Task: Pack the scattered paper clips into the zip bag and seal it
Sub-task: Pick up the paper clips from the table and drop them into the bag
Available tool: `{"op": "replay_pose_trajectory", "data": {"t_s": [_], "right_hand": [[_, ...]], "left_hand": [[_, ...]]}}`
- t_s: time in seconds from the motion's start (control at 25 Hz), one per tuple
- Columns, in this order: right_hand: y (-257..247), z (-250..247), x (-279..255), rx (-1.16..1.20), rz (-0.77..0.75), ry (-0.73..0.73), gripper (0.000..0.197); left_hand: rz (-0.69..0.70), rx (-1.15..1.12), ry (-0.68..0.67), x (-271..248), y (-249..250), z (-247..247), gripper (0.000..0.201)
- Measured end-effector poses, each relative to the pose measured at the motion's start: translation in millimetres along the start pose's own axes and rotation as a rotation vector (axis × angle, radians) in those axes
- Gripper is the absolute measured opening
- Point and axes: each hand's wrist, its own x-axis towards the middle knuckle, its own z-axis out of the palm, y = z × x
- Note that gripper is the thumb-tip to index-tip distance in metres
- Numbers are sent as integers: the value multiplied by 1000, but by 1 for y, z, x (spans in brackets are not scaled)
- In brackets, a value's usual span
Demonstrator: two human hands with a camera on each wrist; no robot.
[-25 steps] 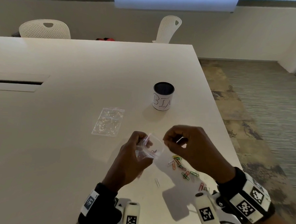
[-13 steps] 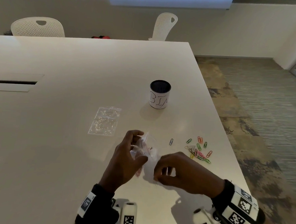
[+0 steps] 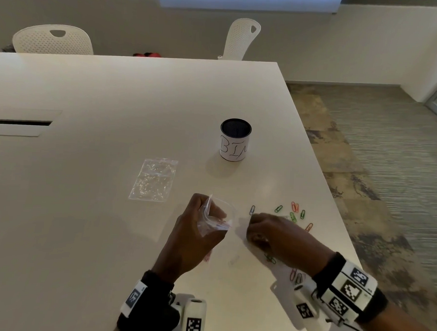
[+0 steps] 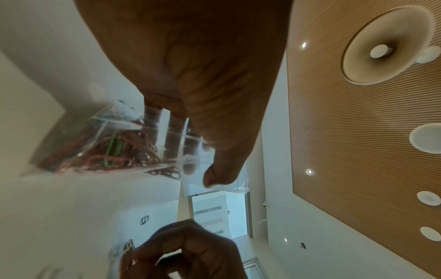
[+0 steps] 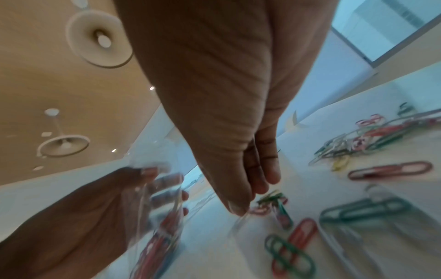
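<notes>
Left hand (image 3: pixel 193 230) is up off the table (image 3: pixel 83 209), fingers and thumb curled round the clear zip bag (image 3: pixel 216 219), mouth held open and facing my other hand. Through the plastic in the left wrist view you can see a bunch of red clips and a green one already sitting in the bottom of the bag.

Right hand (image 3: pixel 277 235) is down at the tabletop near the right edge, fingers drawn together with the tips right at a little green and red clump of clips (image 5: pixel 272 200). Honestly can't tell if I've actually got one pinched or I'm just touching them, it's too blurry there.

Loose paper clips (image 3: pixel 292 213) are scattered just past my right hand toward the right edge, green, red, orange, one blue. A few more lie under my right wrist closer to the near edge.

Further in there's a flat clear bag (image 3: pixel 154 179) lying by itself, and a black-rimmed cup (image 3: pixel 235 143) with writing on a white label sits beyond that toward the far side.
</notes>
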Motion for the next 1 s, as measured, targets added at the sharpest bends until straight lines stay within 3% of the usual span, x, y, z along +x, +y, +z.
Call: {"op": "replay_pose_trajectory", "data": {"t_s": [0.16,0.28,0.52,0.68,0.88,1.0], "right_hand": [[25,-13,17,79,110,215,19],[34,-10,25,80,109,115,30],[32,-11,3,56,-19,-67,18],[27,-8,-15,-11,-34,-145,47],[25,3,-24,-36,-108,-6,24],[4,6,-21,8,-193,46,26]], "left_hand": [[11,11,-14,1,-1,-1,36],[12,26,-30,3,-2,-1,38],[24,65,-67,5,-4,-3,38],[38,80,-82,6,-4,-3,39],[64,75,-61,7,-6,-5,42],[77,63,-56,7,-7,-4,43]]}}
